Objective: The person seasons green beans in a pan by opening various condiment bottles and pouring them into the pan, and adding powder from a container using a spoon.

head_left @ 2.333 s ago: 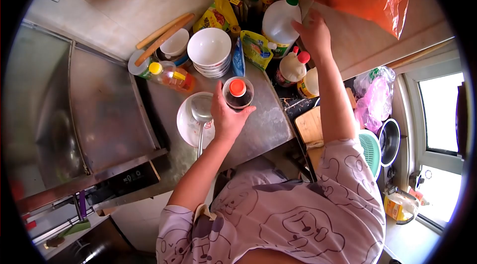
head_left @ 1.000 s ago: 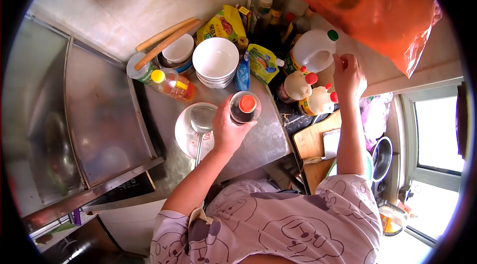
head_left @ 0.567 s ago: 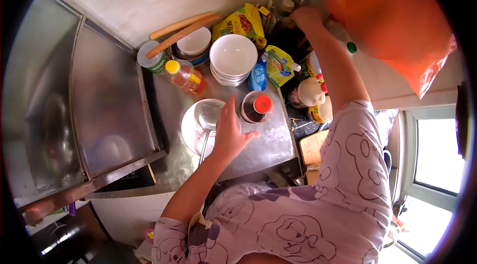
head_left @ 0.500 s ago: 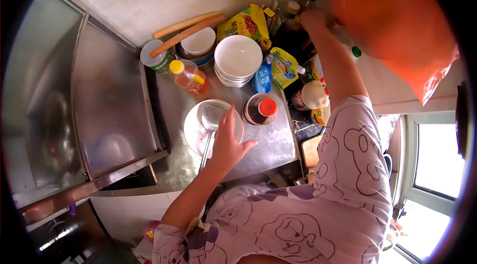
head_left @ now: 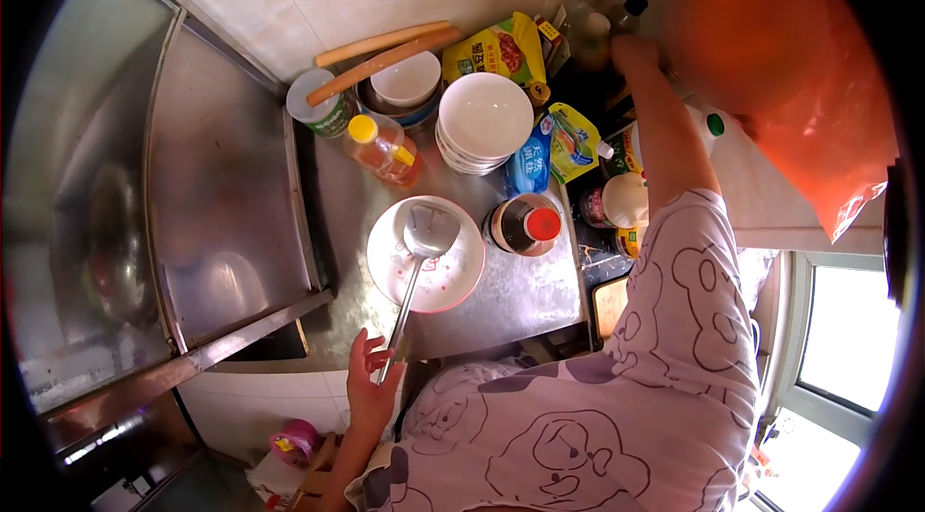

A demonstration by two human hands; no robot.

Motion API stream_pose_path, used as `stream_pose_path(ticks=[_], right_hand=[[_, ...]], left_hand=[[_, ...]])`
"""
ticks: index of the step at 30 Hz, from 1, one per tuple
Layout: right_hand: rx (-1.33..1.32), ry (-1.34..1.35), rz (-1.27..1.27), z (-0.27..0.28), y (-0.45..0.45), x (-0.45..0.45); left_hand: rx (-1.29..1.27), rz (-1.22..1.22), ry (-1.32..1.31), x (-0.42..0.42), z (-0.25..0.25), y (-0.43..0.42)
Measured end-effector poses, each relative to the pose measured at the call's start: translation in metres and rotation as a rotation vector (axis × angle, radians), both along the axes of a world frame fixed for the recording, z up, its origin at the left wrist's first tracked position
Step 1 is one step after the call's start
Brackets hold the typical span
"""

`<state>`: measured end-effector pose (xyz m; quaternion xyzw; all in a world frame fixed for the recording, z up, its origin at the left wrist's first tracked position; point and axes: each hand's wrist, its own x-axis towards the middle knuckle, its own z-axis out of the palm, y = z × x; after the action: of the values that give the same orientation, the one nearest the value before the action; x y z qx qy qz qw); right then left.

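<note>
My left hand (head_left: 371, 382) is beside the handle end of a metal spatula (head_left: 431, 233), its fingers apart and curved. The spatula's head lies in a white bowl (head_left: 453, 281) on the steel counter. A dark bottle with a red cap (head_left: 542, 224) stands untouched to the right of that bowl. At the back right, my right hand (head_left: 636, 57) reaches among the seasoning bottles, next to a black-capped bottle (head_left: 631, 11); its fingers are mostly hidden, and what they touch cannot be made out.
Stacked white bowls (head_left: 485, 117), a yellow-capped bottle (head_left: 383, 148) and two wooden rods (head_left: 385, 64) stand at the back. A large orange bag (head_left: 819, 117) hangs at the upper right. Jugs stand below my right forearm. A metal cover (head_left: 226, 184) is on the left.
My left hand has let go of the red-capped bottle and moved down to the spatula's handle. My right hand has moved from beside the green-capped jug to the back bottles. The view has shifted.
</note>
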<state>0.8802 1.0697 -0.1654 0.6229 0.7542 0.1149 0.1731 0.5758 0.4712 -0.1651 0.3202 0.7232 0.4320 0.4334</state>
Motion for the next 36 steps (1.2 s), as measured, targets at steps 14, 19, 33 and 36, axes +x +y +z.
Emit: stream_pose_path(ticks=[14, 19, 33, 36], right_hand=[[0.245, 0.155, 0.154, 0.091, -0.082, -0.037], [0.387, 0.186, 0.222, 0.140, -0.153, -0.047], [-0.219, 1.056, 0.620, 0.323, -0.419, -0.080], [-0.390, 1.116, 0.849, 0.329, -0.489, -0.120]], left_hand=[[0.076, -0.068, -0.053, 0.002, 0.002, -0.019], [0.111, -0.165, -0.016, 0.005, 0.013, -0.031], [0.652, -0.344, 0.224, -0.017, 0.112, -0.089], [0.887, -0.306, 0.200, -0.018, 0.153, -0.101]])
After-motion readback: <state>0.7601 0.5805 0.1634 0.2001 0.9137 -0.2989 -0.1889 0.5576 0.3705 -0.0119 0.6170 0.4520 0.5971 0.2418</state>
